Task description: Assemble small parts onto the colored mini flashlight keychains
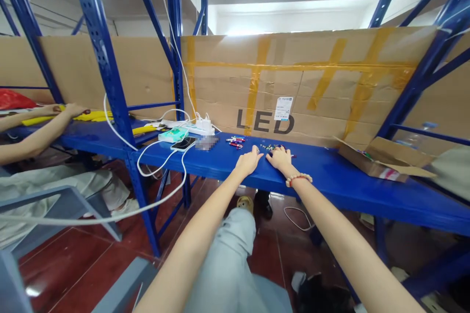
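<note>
Both my arms reach out to a blue metal shelf. My left hand and my right hand lie palm down on it, side by side, fingers spread toward a small heap of tiny coloured parts. Whether any part sits under the fingers is hidden. A second cluster of small red and blue parts lies a little to the left. A bead bracelet circles my right wrist.
A taped cardboard sheet marked LED backs the shelf. A phone, a green box and a white charger with cables lie left. An open cardboard box sits right. Another person's arms rest far left by yellow items.
</note>
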The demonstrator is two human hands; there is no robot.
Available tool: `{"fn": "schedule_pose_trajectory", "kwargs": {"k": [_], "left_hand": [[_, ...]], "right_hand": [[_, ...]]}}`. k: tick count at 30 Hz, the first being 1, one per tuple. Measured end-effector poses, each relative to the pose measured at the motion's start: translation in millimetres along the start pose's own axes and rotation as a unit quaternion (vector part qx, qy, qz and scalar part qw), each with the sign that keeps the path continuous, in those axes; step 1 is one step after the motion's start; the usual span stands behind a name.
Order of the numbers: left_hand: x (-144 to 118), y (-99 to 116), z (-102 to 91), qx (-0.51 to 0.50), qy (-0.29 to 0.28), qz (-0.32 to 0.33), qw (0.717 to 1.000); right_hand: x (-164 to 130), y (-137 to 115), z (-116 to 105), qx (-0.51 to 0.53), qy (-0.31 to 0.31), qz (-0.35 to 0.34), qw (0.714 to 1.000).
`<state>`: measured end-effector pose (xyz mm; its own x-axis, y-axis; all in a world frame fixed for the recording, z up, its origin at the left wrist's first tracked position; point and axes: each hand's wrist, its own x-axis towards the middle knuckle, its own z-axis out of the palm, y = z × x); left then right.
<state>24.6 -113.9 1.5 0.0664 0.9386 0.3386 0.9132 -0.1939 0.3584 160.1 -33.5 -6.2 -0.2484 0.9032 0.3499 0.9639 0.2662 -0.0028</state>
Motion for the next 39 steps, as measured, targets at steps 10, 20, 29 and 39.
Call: {"fn": "schedule_pose_trajectory", "kwargs": {"k": [10,20,29,39], "left_hand": [[-13,2,0.1,-0.018,0.051,-0.015,0.998],[-8,-9,5.7,-0.055,0.066,0.047,0.995],[-4,-13,7.1,-0.081,0.039,0.073,0.993],[8,-24,9.3,-0.090,0.006,0.023,0.996]], "right_hand": [[-3,-9,-4,0.005,0.011,-0.011,1.000],[-18,-6,-6,0.084,0.069,0.065,0.992],[-25,7,-1,0.148,-0.005,0.180,0.973],[-20,11,3,0.207,0.008,0.144,0.968]]}}
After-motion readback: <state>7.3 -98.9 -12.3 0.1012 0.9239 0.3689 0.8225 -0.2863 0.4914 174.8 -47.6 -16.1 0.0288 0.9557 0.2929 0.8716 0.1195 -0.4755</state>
